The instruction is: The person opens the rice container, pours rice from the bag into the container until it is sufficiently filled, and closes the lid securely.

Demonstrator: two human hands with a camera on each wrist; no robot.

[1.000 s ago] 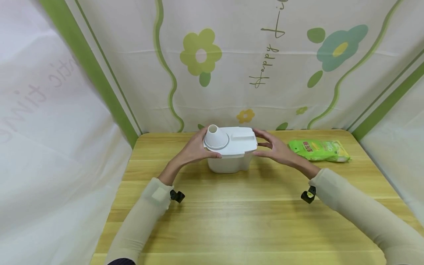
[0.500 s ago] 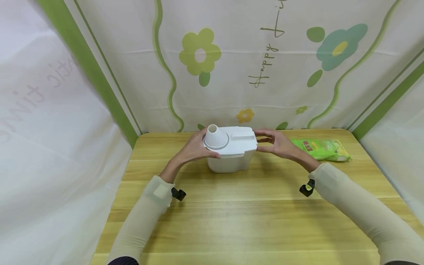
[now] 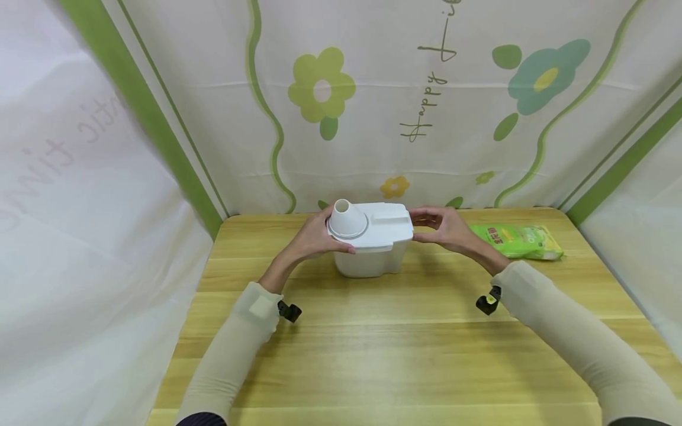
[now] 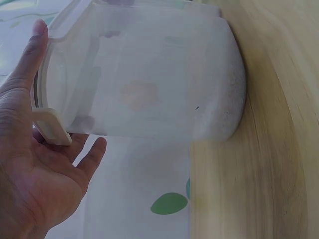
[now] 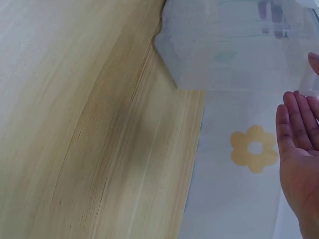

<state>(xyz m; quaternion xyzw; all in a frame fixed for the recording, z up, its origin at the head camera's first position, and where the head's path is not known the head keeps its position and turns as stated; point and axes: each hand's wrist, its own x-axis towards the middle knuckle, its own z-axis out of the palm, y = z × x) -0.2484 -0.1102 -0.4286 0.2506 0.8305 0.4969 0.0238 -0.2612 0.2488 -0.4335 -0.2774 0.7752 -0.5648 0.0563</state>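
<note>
A translucent white storage container (image 3: 367,263) stands upright on the wooden table, with a white lid (image 3: 391,222) on top. A cone-shaped spout piece (image 3: 347,222) sits at the lid's left end. My left hand (image 3: 314,235) grips that end, thumb along the front and fingers behind. In the left wrist view a pale side tab (image 4: 52,127) juts out between its thumb and fingers. At the opposite end my right hand (image 3: 450,229) touches the container, thumb and fingers apart. Its fingers (image 5: 294,119) look nearly straight in the right wrist view, tips at another tab (image 5: 310,84).
A green soft pack (image 3: 524,241) with printed writing lies on the table (image 3: 373,355) right of the container, partly behind my right wrist. White patterned cloth (image 3: 362,148) hangs close behind the container. More cloth encloses the left and right sides.
My right hand has shifted slightly right and back from the container's end, its fingers now closer together. The left hand and the container stay about where they were.
</note>
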